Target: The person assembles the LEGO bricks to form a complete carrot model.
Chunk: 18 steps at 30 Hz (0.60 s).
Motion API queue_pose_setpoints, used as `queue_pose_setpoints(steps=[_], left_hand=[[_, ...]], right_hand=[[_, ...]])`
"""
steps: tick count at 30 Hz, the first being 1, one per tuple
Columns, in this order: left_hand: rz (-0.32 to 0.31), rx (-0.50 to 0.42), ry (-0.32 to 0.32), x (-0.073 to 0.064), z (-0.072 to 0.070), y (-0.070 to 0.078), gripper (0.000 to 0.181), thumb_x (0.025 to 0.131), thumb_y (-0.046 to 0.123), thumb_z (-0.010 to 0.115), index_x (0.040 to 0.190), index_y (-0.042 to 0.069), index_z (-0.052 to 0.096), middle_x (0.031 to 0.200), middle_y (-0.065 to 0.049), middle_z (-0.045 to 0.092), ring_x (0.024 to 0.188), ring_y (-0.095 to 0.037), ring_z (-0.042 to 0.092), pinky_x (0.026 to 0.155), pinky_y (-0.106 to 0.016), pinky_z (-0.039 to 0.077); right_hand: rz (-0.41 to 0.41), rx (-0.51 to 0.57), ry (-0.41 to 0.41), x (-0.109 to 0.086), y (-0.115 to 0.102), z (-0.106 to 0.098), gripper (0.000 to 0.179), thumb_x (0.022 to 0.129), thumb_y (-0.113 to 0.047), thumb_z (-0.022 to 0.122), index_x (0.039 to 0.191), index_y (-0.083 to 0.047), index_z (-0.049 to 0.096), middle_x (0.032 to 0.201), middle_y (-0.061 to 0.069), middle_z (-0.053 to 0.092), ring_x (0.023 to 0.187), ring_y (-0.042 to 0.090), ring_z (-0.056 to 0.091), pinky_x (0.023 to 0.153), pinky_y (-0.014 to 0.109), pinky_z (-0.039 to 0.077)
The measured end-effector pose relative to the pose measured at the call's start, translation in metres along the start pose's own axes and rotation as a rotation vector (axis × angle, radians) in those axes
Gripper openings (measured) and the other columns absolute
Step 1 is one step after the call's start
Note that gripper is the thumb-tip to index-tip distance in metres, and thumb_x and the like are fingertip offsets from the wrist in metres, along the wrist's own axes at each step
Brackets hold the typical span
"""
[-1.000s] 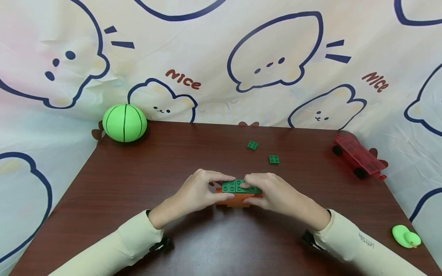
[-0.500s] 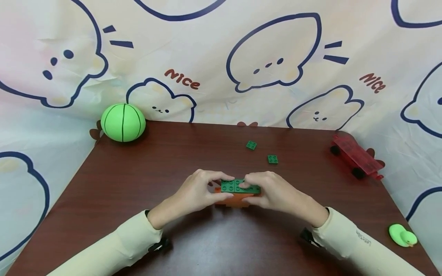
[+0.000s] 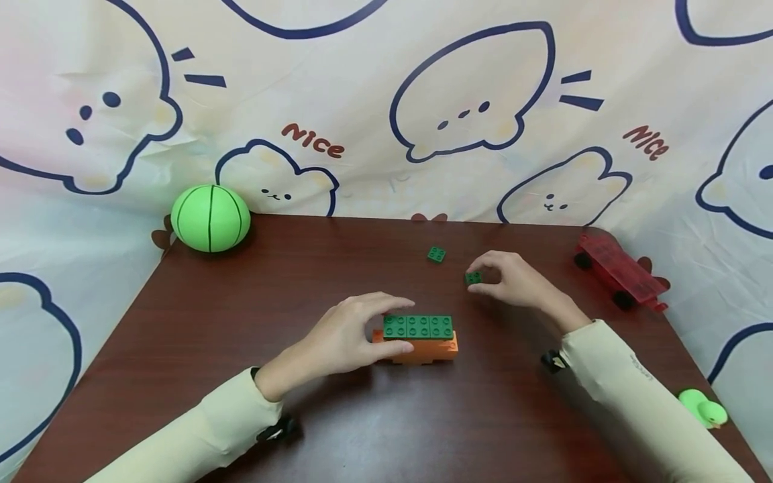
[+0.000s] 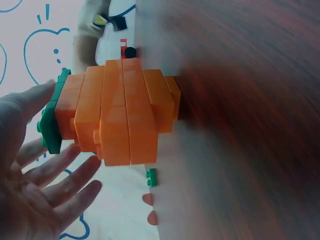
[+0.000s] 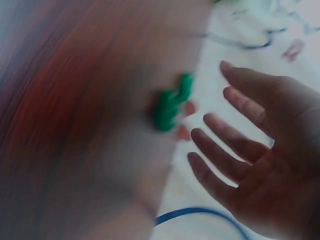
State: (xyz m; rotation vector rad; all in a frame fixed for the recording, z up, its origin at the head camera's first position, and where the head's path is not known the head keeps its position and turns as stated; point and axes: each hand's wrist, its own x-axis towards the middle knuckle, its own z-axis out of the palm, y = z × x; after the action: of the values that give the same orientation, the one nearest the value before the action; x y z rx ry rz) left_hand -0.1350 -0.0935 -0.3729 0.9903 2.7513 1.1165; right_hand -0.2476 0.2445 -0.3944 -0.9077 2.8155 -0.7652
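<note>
A build of stacked orange bricks point(image 3: 425, 350) stands on the table, with green bricks point(image 3: 418, 327) forming its top layer. My left hand point(image 3: 344, 335) is at its left end, thumb along the near side and index finger along the far side. In the left wrist view the thumb meets the green top, while the other fingers point(image 4: 75, 182) spread loosely. Farther back, my right hand point(image 3: 513, 282) has thumb and index finger on either side of a small green brick point(image 3: 473, 278). The blurred right wrist view shows relaxed fingers point(image 5: 220, 165) apart from that brick point(image 5: 166, 111).
Another small green brick point(image 3: 436, 254) lies behind and left of the right hand. A green ball point(image 3: 210, 219) is at the back left. On the right are a translucent red toy car point(image 3: 622, 268) and a green toy duck point(image 3: 703, 408). A printed cloth hangs behind the table point(image 3: 302, 268).
My right hand has left the orange build and moved back and right to the nearer small green brick. The left hand stays by the build, its index finger slightly raised.
</note>
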Motion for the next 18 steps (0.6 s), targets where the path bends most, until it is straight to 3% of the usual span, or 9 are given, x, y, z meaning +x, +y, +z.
queue_pose_setpoints(steps=[4,10,14,18], left_hand=[[0.082,-0.017,0.017,0.005,0.003,0.003,0.045,0.09,0.039,0.08,0.132,0.027,0.069,0.13,0.011,0.07,0.117,-0.005,0.066,0.096,-0.034,0.057],[0.168,-0.013,-0.009,0.009,0.007,0.004,0.033,0.095,0.03,0.075,0.128,0.025,0.074,0.127,0.008,0.073,0.116,-0.005,0.069,0.093,-0.03,0.058],[0.197,-0.02,-0.012,0.01,0.01,0.004,0.032,0.098,0.027,0.072,0.13,0.026,0.072,0.128,0.007,0.072,0.115,-0.005,0.069,0.09,-0.028,0.058],[0.223,-0.016,-0.001,0.011,0.011,0.002,0.031,0.098,0.026,0.072,0.129,0.024,0.073,0.127,0.006,0.073,0.115,-0.005,0.07,0.091,-0.027,0.059]], right_hand=[[0.073,-0.044,-0.033,0.007,0.023,0.01,0.035,0.089,-0.015,0.082,0.121,-0.007,0.071,0.12,0.012,0.071,0.106,0.028,0.066,0.093,0.049,0.056],[0.039,-0.072,-0.031,0.012,0.031,0.018,0.029,0.089,-0.012,0.08,0.117,-0.008,0.073,0.116,0.011,0.075,0.107,0.028,0.07,0.093,0.049,0.057],[-0.034,-0.012,-0.013,0.007,0.016,0.014,0.026,0.088,-0.016,0.083,0.113,-0.014,0.075,0.11,0.002,0.077,0.102,0.018,0.071,0.09,0.044,0.059],[-0.171,0.144,0.049,-0.008,-0.02,0.0,0.029,0.085,-0.01,0.085,0.111,-0.018,0.076,0.109,-0.002,0.076,0.093,0.012,0.072,0.081,0.038,0.063]])
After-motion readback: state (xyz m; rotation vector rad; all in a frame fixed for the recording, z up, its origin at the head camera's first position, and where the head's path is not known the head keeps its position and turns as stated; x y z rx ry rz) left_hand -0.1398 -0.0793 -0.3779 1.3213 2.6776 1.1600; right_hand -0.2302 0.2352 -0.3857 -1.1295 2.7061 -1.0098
